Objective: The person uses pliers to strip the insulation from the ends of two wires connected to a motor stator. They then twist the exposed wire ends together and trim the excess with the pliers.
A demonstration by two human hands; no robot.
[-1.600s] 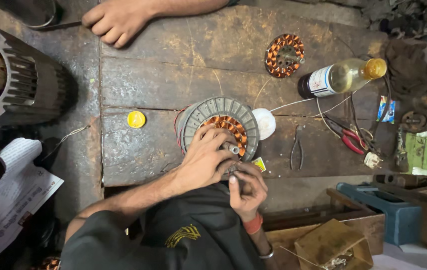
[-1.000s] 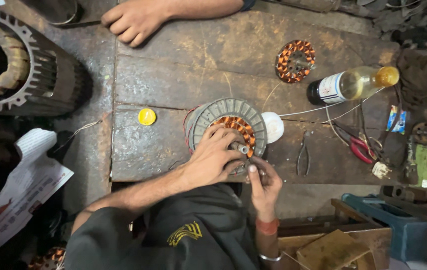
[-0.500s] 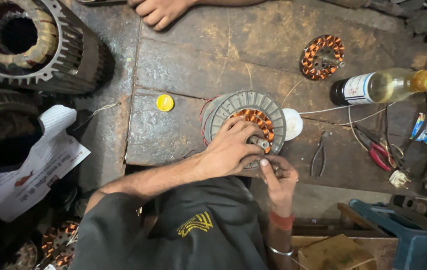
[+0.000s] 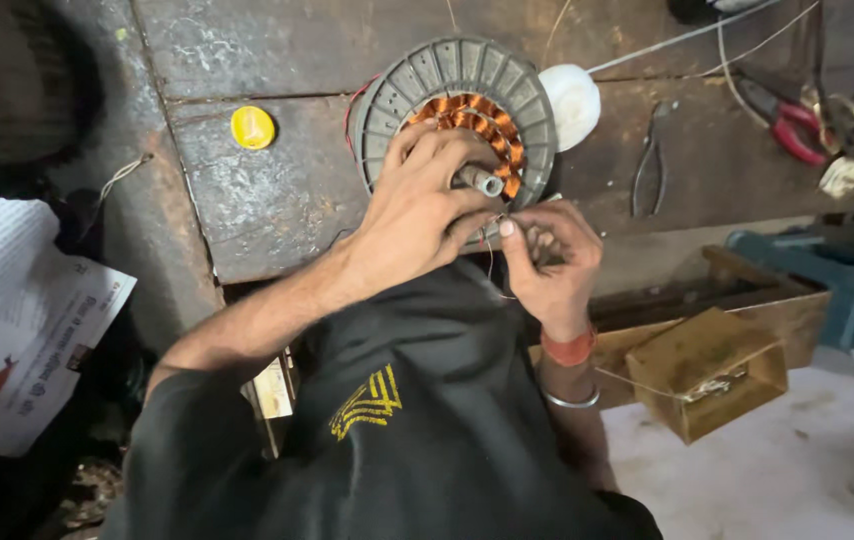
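My left hand [image 4: 417, 215] lay over the stator [image 4: 457, 115], which sat at the near edge of the bench [image 4: 277, 190], fingers curled about its copper coils beside the steel shaft [image 4: 477, 180]. My right hand [image 4: 547, 260] was closed just beside it, pinching a thin wire [image 4: 492, 262] between thumb and fingertips against the stator's rim. A yellow cap [image 4: 252, 127] lay to the left, a white disc [image 4: 572, 98] touched the stator's right side, and pliers [image 4: 652, 165] rested further right.
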